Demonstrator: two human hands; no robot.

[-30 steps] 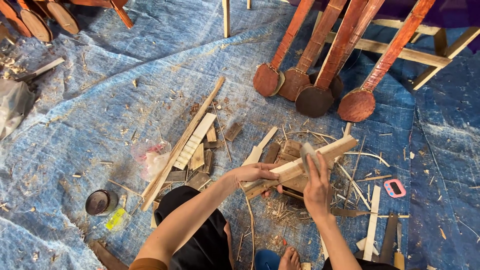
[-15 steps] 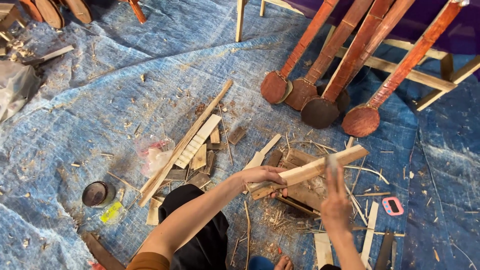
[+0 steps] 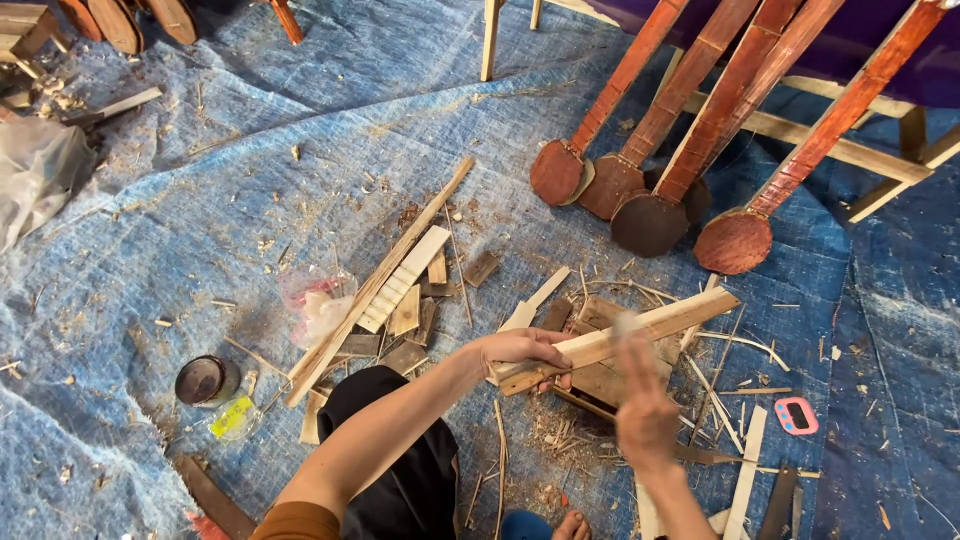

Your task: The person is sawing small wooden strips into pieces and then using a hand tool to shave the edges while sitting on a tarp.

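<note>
A blue tarpaulin [image 3: 250, 150] strewn with wood chips was spread over the floor. A round tin [image 3: 203, 380] was set at its left. A long wooden strip [image 3: 620, 338] was gripped at its near end by the left hand [image 3: 520, 352]. The right hand [image 3: 645, 415] was blurred; its grip cannot be told. 4 reddish long-necked instruments [image 3: 650, 215] were propped beyond.

The right hand [image 3: 645, 420] is blurred, so what it grips cannot be told. The necks [image 3: 700, 100] are cut off by the top edge. The left hand [image 3: 520, 352] hides the stick's [image 3: 640, 328] near end.
</note>
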